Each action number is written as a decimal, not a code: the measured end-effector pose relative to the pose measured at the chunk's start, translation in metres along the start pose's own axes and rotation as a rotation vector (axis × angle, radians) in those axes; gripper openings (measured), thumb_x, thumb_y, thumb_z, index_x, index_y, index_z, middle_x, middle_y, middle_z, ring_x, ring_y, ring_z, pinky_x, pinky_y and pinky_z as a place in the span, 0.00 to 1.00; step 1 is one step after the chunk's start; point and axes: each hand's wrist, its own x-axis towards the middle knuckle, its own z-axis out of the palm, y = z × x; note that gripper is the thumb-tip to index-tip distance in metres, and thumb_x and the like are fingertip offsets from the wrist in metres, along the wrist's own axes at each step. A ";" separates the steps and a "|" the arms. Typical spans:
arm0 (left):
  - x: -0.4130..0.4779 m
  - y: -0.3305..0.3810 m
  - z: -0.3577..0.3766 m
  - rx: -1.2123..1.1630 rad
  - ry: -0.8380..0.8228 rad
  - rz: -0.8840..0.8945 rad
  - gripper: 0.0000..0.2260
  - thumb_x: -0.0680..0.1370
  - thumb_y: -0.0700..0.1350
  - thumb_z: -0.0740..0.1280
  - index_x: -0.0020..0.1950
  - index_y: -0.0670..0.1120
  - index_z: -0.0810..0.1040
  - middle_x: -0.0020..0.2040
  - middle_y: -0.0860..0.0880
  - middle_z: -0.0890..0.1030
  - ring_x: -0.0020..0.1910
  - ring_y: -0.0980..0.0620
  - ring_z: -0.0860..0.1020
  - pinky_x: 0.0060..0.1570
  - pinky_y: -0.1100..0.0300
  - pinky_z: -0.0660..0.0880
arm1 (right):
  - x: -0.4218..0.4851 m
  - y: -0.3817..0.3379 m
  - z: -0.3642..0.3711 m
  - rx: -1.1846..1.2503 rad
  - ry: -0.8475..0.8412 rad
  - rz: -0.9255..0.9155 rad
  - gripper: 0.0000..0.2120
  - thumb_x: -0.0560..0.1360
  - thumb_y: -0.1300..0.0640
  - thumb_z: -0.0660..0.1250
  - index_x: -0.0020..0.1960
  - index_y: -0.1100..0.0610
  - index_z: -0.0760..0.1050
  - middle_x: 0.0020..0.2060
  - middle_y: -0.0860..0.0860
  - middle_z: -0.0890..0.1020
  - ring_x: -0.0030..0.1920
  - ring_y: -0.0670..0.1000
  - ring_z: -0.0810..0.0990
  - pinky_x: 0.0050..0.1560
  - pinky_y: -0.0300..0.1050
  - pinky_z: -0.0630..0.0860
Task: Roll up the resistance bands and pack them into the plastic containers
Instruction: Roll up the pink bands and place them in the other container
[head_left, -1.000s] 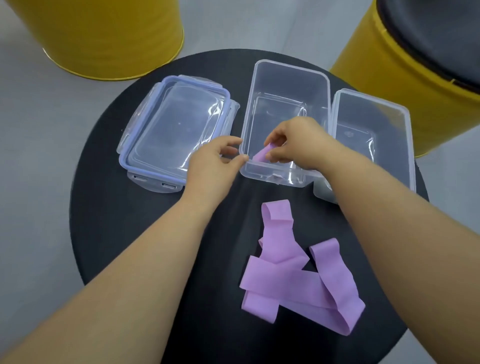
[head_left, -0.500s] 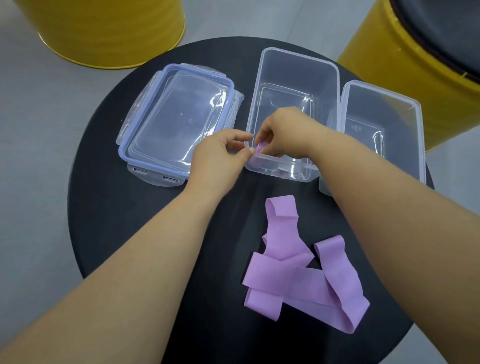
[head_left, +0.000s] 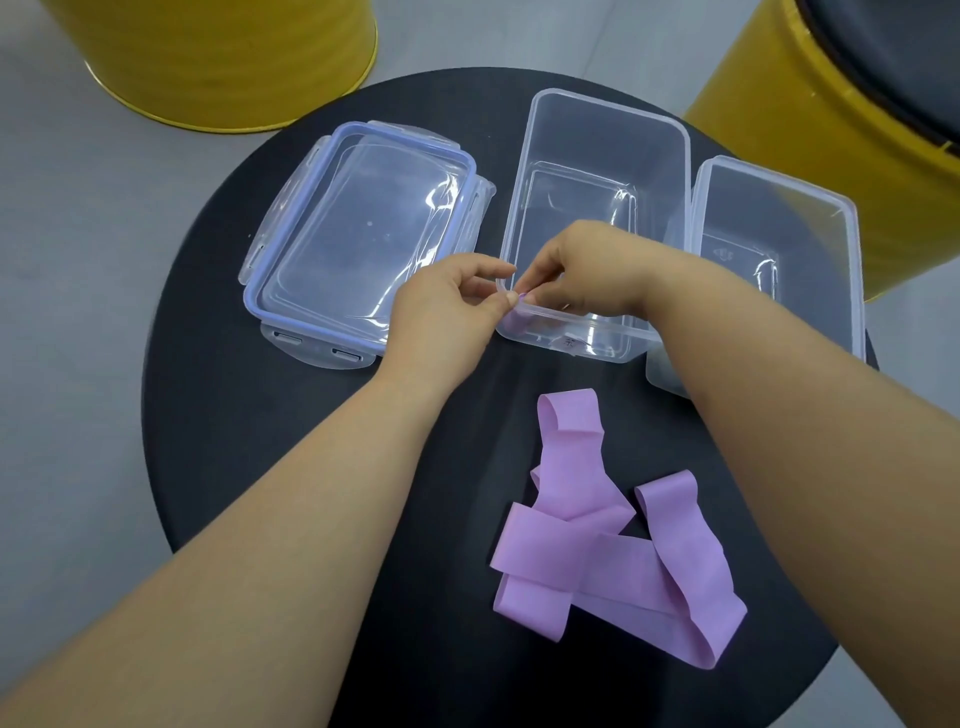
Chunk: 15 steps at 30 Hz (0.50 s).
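Note:
A clear plastic container (head_left: 602, 135) stands open at the middle of the round black table (head_left: 249, 441). My right hand (head_left: 587, 267) reaches into its near left corner and pinches a rolled purple band (head_left: 521, 298), mostly hidden by my fingers. My left hand (head_left: 447, 312) is just outside that corner, its thumb and forefinger touching the container's rim by the roll. A second clear container (head_left: 779, 218) stands to the right. Loose purple resistance bands (head_left: 608, 545) lie tangled on the table near me.
A clear lid with a blue seal (head_left: 363, 234) lies flat on the left of the table. Two yellow drums stand on the grey floor: one at far left (head_left: 228, 57), one at far right (head_left: 841, 130) with a dark top.
My right hand has pushed the purple roll lower into the container's near left corner, so less of it shows. My left hand has closed in on that corner. The view has shifted slightly.

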 end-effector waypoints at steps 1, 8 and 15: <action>0.000 0.000 0.000 0.000 0.000 -0.001 0.09 0.75 0.44 0.69 0.54 0.53 0.80 0.42 0.56 0.78 0.42 0.54 0.79 0.43 0.67 0.73 | 0.000 0.001 0.001 0.018 0.010 0.005 0.07 0.75 0.55 0.68 0.52 0.53 0.82 0.35 0.41 0.76 0.36 0.41 0.73 0.37 0.32 0.68; 0.001 0.000 0.000 -0.014 -0.004 -0.009 0.08 0.75 0.44 0.70 0.52 0.54 0.80 0.40 0.58 0.78 0.43 0.53 0.79 0.45 0.65 0.73 | -0.001 0.006 0.001 0.134 0.008 0.039 0.05 0.74 0.54 0.69 0.49 0.50 0.82 0.37 0.42 0.79 0.37 0.41 0.76 0.37 0.32 0.69; 0.000 0.000 0.001 -0.037 0.007 -0.022 0.08 0.74 0.43 0.70 0.53 0.52 0.80 0.41 0.55 0.79 0.42 0.52 0.79 0.45 0.64 0.74 | -0.002 0.004 0.000 0.074 -0.017 -0.012 0.04 0.75 0.56 0.69 0.49 0.50 0.81 0.36 0.40 0.78 0.36 0.39 0.75 0.36 0.28 0.68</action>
